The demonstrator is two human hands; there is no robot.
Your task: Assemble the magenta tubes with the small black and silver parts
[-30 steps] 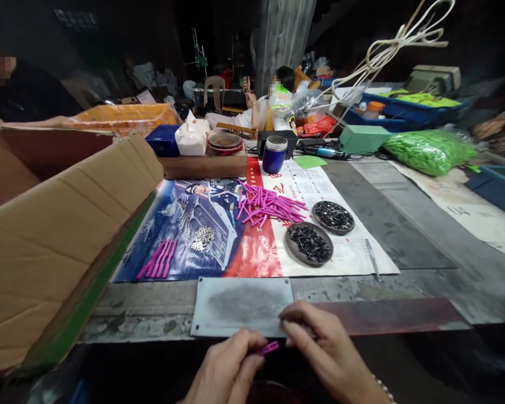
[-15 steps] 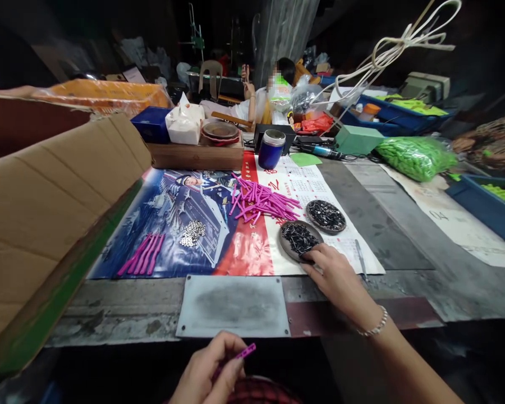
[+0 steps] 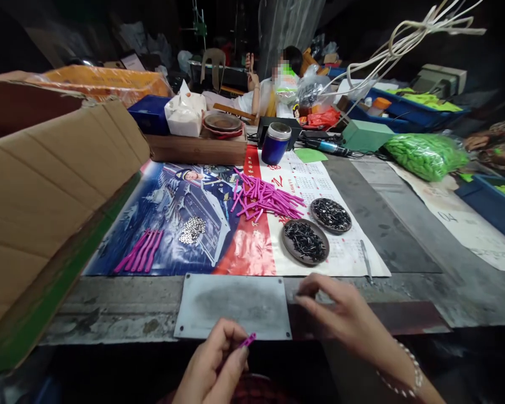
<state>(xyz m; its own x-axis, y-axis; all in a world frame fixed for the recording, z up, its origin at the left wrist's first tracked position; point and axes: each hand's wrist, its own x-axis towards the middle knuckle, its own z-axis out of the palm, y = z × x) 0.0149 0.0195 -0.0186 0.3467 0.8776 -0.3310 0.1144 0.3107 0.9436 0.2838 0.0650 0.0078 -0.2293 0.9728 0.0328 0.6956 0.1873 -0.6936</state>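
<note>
My left hand point(image 3: 212, 367) is at the bottom edge, fingers pinched on a short pink tube point(image 3: 248, 340). My right hand point(image 3: 340, 317) hovers over the table's front edge beside a grey metal plate point(image 3: 235, 306), fingertips pinched together on something too small to make out. Just beyond it sit two round dishes of small black pieces, the nearer dish point(image 3: 305, 242) and the farther dish point(image 3: 330, 215). A loose pile of pink tubes point(image 3: 263, 200) lies on the poster, a row of pink tubes point(image 3: 138, 251) lies at the left, and a small heap of silver bits point(image 3: 192, 230) lies between.
A big cardboard box point(image 3: 46, 185) fills the left. A wooden tray point(image 3: 197, 150), a blue cup point(image 3: 276, 143), a green box point(image 3: 364, 134) and a bag of green parts point(image 3: 425, 154) stand behind. Another person point(image 3: 269, 90) sits far back. Blue bins point(image 3: 494, 202) line the right.
My right hand reached out to the nearer dish of black pieces, then drew back toward the front edge with its fingertips pinched. My left hand kept holding the pink tube.
</note>
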